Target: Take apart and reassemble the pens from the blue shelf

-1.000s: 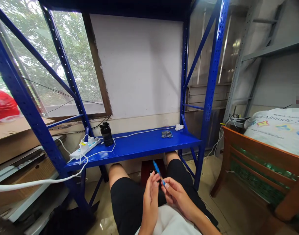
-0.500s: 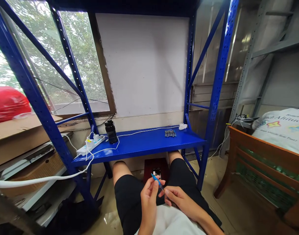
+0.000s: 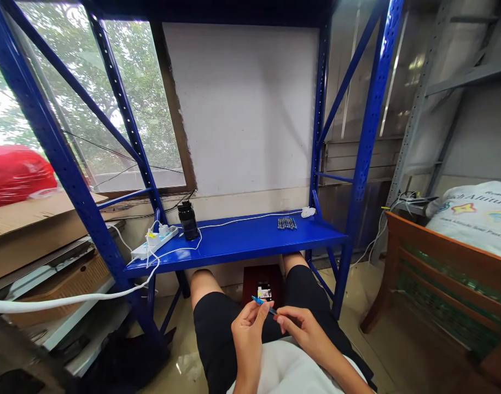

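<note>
Above my lap, a slim blue pen (image 3: 258,301) slants down to the right between my two hands. My left hand (image 3: 249,328) pinches it near its upper blue end with thumb and fingers. At its lower, darker end my right hand (image 3: 302,328) closes thumb and fingertips, which hide that end. Beyond the hands, a small black-and-white item (image 3: 264,291) with a yellow patch rests on a dark red surface (image 3: 250,276) between my knees.
On the blue shelf (image 3: 234,241) stand a black bottle (image 3: 187,221), a white power strip (image 3: 156,242) with cables, several dark sticks in a row (image 3: 287,223) and a white bundle (image 3: 308,212). Blue posts flank it. A wooden chair (image 3: 398,262) stands to the right.
The pen lies flatter than before, and my right hand has risen slightly at its lower end. More of the black-and-white item shows behind my hands. The whole view has shifted a little.
</note>
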A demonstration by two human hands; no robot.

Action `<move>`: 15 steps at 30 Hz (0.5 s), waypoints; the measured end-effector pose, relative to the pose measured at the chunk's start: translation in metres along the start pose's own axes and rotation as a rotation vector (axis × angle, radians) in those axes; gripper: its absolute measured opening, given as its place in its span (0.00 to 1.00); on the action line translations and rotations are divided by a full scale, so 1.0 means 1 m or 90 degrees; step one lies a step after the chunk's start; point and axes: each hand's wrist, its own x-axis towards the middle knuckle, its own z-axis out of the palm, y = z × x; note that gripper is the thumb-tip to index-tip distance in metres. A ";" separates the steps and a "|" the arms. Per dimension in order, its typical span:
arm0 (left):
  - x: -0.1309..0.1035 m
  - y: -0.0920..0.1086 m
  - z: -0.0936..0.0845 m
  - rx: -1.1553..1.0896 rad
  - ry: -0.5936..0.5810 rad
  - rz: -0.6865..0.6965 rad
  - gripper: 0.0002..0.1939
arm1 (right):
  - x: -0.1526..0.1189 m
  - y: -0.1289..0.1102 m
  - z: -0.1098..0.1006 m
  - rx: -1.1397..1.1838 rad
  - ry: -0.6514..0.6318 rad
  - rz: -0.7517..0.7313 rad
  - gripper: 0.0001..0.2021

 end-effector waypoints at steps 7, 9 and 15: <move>0.000 0.002 0.004 -0.038 -0.059 0.033 0.22 | 0.002 0.008 0.000 0.032 0.011 0.017 0.20; 0.000 0.001 0.004 -0.028 -0.064 0.039 0.22 | 0.002 0.008 0.000 0.051 0.001 0.025 0.19; 0.001 -0.002 0.003 0.010 -0.045 0.049 0.16 | 0.000 0.005 0.001 0.119 -0.021 0.052 0.19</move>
